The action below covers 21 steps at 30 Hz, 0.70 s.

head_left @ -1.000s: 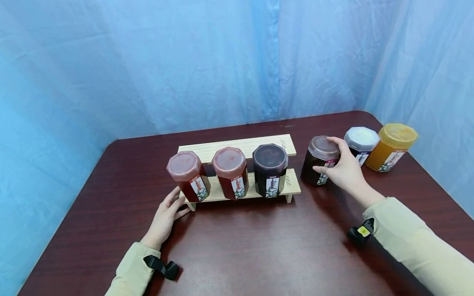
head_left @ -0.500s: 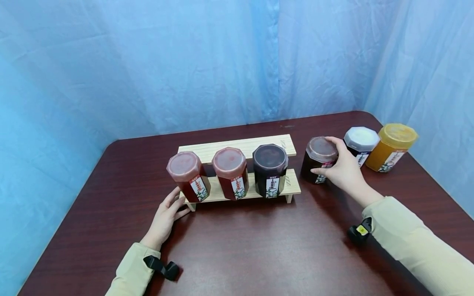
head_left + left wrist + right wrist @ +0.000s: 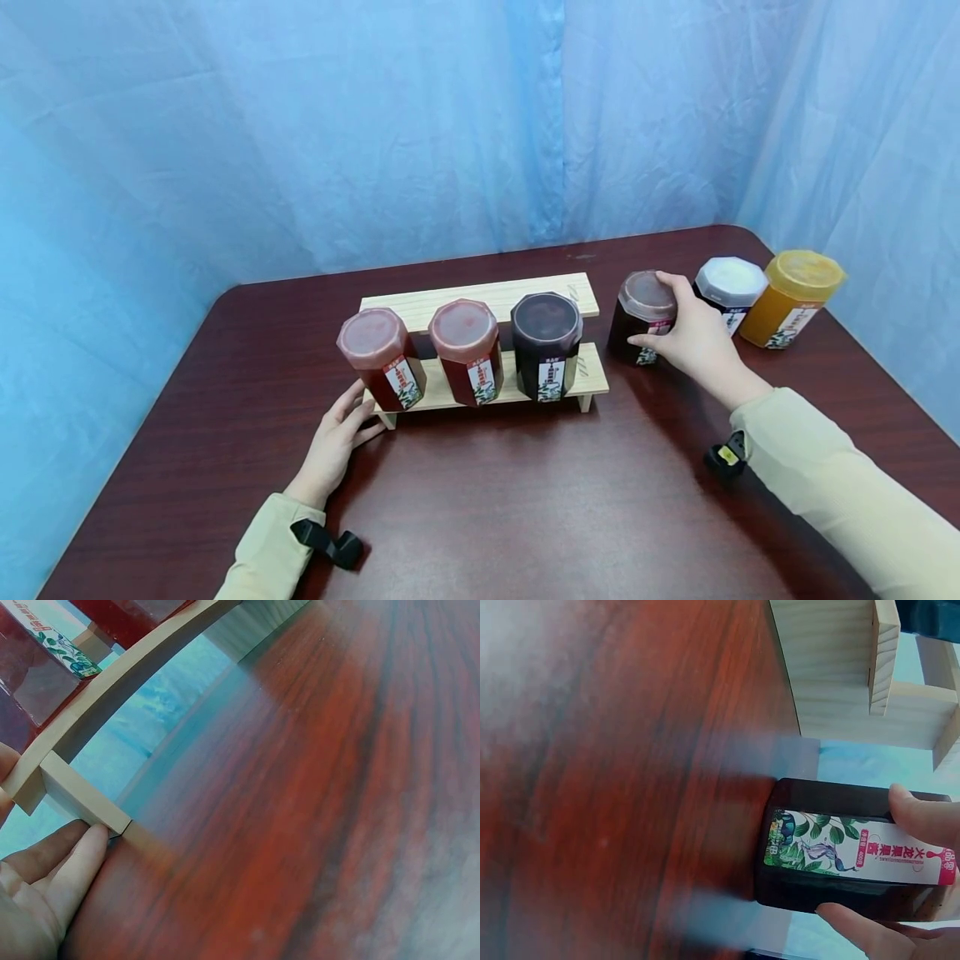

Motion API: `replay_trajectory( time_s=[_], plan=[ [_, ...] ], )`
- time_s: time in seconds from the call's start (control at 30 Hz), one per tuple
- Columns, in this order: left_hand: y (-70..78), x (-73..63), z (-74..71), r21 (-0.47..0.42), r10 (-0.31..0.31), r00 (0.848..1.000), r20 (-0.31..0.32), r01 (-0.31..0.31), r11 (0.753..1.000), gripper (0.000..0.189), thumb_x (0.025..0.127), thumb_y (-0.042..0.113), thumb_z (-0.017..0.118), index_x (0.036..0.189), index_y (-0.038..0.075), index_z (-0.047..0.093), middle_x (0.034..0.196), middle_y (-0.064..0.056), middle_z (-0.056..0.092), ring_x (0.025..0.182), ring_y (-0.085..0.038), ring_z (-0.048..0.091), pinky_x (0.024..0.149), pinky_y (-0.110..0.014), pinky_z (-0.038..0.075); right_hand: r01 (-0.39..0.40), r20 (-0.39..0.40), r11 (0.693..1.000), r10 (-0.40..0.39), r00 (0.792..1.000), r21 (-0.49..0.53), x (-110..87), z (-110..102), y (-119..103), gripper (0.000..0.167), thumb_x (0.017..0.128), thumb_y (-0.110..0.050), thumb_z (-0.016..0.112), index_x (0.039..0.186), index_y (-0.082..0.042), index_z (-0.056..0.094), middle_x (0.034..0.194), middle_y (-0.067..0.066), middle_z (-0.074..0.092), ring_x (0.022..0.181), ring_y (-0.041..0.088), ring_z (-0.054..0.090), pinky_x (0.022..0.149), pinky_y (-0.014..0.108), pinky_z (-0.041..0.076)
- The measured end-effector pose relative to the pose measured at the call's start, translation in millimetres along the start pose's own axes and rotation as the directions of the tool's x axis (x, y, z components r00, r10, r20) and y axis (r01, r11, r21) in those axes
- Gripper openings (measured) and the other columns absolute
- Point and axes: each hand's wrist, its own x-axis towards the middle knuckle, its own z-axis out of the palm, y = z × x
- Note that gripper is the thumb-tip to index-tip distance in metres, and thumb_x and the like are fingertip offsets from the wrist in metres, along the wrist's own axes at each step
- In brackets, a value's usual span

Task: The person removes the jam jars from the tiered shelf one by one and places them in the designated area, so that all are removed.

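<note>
My right hand grips a dark jar by its sides near the lid, thumb in front and fingers behind. In the right wrist view the dark jar bears a white and pink label, and its base is right at the tabletop. My left hand holds the left front corner of a two-tier wooden rack. Fingertips touch the rack's leg in the left wrist view. On the lower tier stand two red jars, the left one and the middle one, and a black jar.
Right of my right hand stand a white-lidded dark jar and a yellow jar, close together near the right edge of the brown table. A blue curtain hangs behind.
My right hand and the dark jar have shifted slightly left and away from me. My left hand, the rack and its jars have stayed in place.
</note>
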Motion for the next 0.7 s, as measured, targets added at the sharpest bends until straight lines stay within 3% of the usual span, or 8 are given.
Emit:
replay_trajectory(
  time_s=[0.57, 0.7],
  plan=[
    [0.0, 1.0, 0.4, 0.000, -0.004, 1.000, -0.008, 0.004, 1.000, 0.051, 0.101, 0.012, 0.041, 0.149, 0.004, 0.024, 0.143, -0.024, 0.033, 0.097, 0.003, 0.055, 0.081, -0.020, 0.051, -0.038, 0.001, 0.999, 0.038, 0.999, -0.022, 10.3, 4, -1, 0.092, 0.074, -0.020, 0.080, 0.145, -0.002, 0.023, 0.122, 0.038, 0.050, 0.105, 0.051, 0.053, 0.084, 0.061, 0.044],
    [-4.4, 1.3, -1.1, -0.003, 0.039, 0.999, 0.002, -0.039, 0.999, 0.058, 0.099, 0.022, 0.048, 0.148, 0.002, 0.024, 0.140, -0.027, 0.034, 0.097, 0.001, 0.055, 0.081, -0.020, 0.052, -0.047, 0.005, 0.999, 0.047, 0.999, -0.020, 11.8, 4, -1, 0.092, 0.075, -0.020, 0.079, 0.145, -0.002, 0.023, 0.124, 0.037, 0.049, 0.106, 0.051, 0.052, 0.086, 0.062, 0.043]
  ],
)
